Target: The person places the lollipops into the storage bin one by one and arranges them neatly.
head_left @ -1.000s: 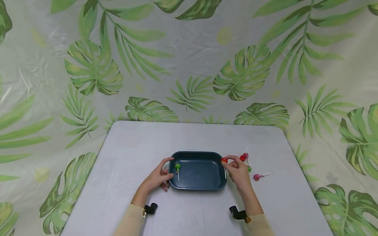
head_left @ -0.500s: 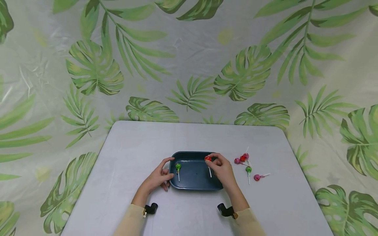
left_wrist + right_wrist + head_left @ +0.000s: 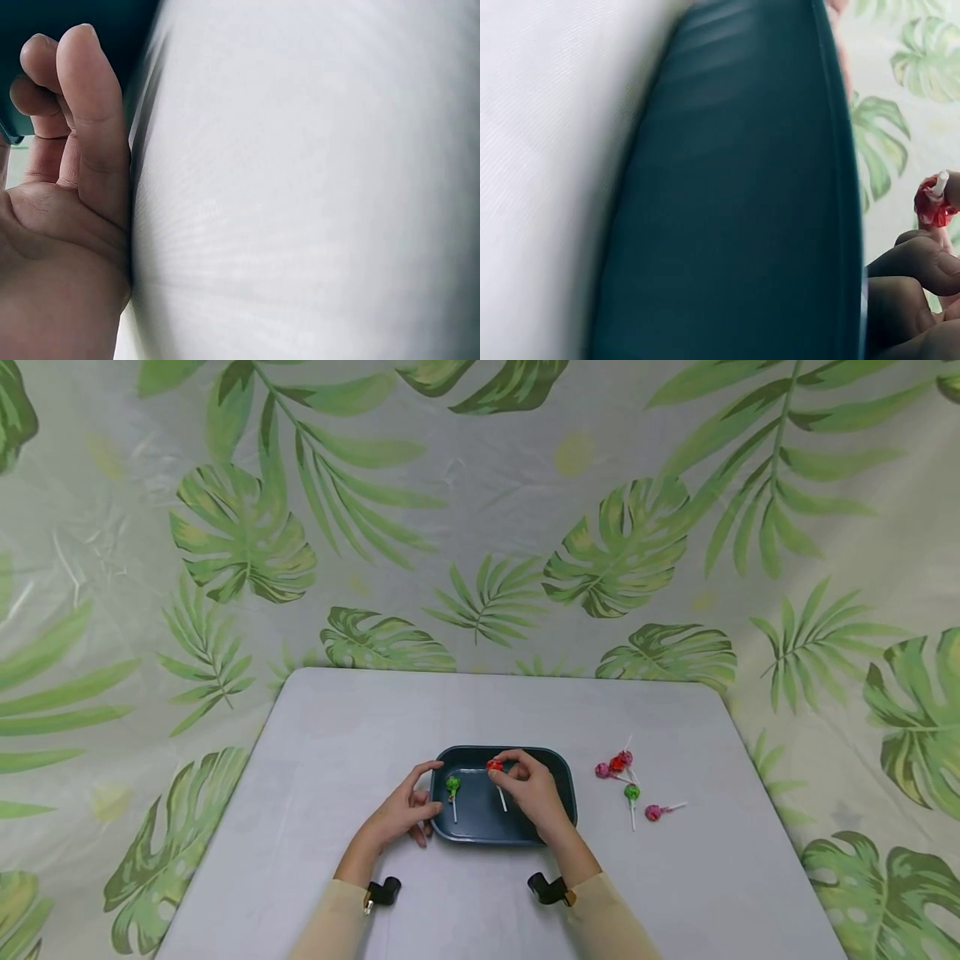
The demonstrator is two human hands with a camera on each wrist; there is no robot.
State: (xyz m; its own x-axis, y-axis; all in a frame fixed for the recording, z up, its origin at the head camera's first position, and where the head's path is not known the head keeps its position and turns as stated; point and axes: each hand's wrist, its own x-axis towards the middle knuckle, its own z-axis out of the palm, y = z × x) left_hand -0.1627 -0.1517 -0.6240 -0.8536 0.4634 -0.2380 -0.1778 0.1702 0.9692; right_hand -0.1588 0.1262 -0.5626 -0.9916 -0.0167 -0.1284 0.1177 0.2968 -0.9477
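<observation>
A dark teal rectangular tray (image 3: pixel 480 837) sits on the table, with a green-wrapped lollipop (image 3: pixel 453 784) lying in its left part. My left hand (image 3: pixel 397 814) holds the tray's left end, thumb and forefinger on the rim; in the left wrist view its other fingers (image 3: pixel 45 67) are bent beside the tray wall. Over the tray, my right hand (image 3: pixel 534 789) pinches a red-wrapped lollipop (image 3: pixel 494 766) by its head, the white stick pointing down toward me. The right wrist view shows that red lollipop (image 3: pixel 934 201) at the fingertips, above the tray's side wall (image 3: pixel 735 195).
Right of the tray lie several lollipops: a pink one (image 3: pixel 602 770), a red one (image 3: pixel 617 763), a green one (image 3: pixel 632 792) and a separate pink one (image 3: pixel 653 812). A leaf-patterned curtain (image 3: pixel 480 510) hangs behind the white table (image 3: pixel 360 710).
My right hand has carried the red lollipop leftward from the tray's right rim to over its middle. The lollipops on the right came into fuller view. My left hand has stayed put.
</observation>
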